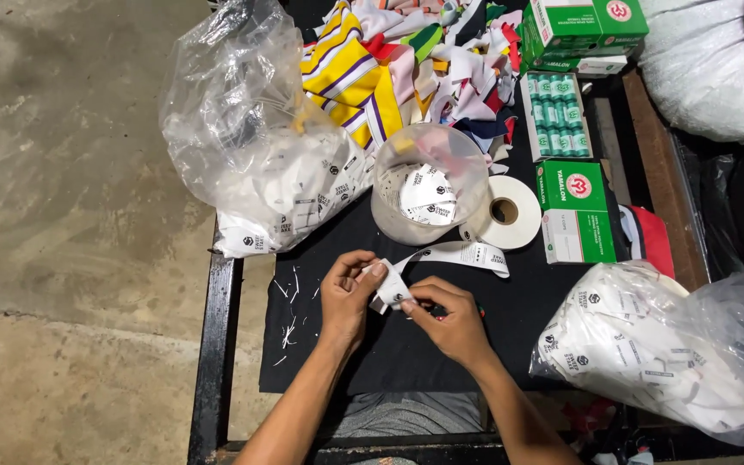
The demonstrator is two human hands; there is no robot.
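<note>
My left hand pinches the end of a white printed label strip between thumb and fingers over a black cloth-covered table. My right hand touches the same strip end and grips a small dark tool with a red part, mostly hidden under the fingers. The strip runs right and up to a white tape roll. Just beyond my hands stands a clear plastic tub holding cut labels.
A clear bag of labels lies at the left, another bag at the right. Coloured fabric scraps are piled at the back. Green boxes, one with green thread spools, line the right. Concrete floor lies left.
</note>
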